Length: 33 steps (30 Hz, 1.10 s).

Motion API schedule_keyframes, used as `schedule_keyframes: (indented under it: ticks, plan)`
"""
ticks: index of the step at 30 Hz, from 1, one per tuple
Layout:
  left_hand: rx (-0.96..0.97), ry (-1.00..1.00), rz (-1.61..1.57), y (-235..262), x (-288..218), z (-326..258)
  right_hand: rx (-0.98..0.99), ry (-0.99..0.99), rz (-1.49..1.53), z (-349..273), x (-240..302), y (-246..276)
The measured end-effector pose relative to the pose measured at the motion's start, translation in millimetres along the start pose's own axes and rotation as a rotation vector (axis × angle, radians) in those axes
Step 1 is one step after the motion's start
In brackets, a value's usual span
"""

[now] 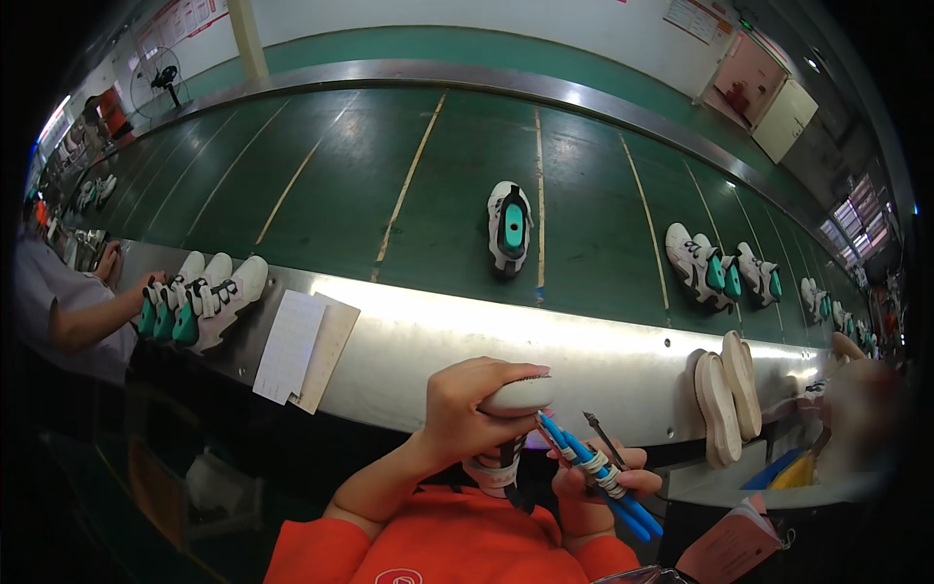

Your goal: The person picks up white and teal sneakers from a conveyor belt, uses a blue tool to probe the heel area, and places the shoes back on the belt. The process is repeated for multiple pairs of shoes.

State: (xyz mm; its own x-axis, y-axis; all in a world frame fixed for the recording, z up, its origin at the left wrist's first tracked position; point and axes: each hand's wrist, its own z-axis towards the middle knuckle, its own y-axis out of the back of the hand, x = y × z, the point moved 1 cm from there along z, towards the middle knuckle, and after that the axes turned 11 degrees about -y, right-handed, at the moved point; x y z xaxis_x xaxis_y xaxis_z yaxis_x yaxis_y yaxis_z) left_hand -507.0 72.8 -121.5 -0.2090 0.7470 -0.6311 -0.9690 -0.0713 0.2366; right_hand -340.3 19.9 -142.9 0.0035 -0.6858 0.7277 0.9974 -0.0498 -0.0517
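Observation:
My left hand [455,407] is closed around a sneaker [518,397], held toe-up close to my chest. Its pale toe and sole edge show above my fingers, and the striped, laced upper hangs below. Beside the shoe, my right hand [589,487] grips a bundle of blue pen-like sticks [584,456] wrapped with pale bands. A thin, dark, pointed tool [603,438] also sticks out of that hand; its exact kind is unclear. The upper ends of the sticks come close to the shoe; I cannot tell whether they touch.
A green conveyor [341,195] carries one sneaker [510,229] ahead and several more at right. Along its metal ledge [418,341] stand sneakers [229,302], papers [290,341] and pale soles [718,404]. Co-workers are at left and right. A pink booklet [735,545] lies lower right.

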Motion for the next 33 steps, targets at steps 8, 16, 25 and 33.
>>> schedule_keyframes:
  ticks: [8, 16, 25, 33]
  plan:
    - [0.023, -0.039, 0.000, 3, -1, -1, -0.053, 0.087, -0.203, 2, -2, -2]
    - [0.021, -0.091, -0.002, -1, -1, -4, -0.205, -0.080, -0.139, 2, 17, -9]
    - [-0.002, -0.127, 0.019, -8, -7, -9, -0.292, -0.184, -0.244, 14, 33, 1]
    - [0.019, -0.088, 0.060, 2, 2, -6, -0.411, -0.214, -0.123, 1, 30, 7]
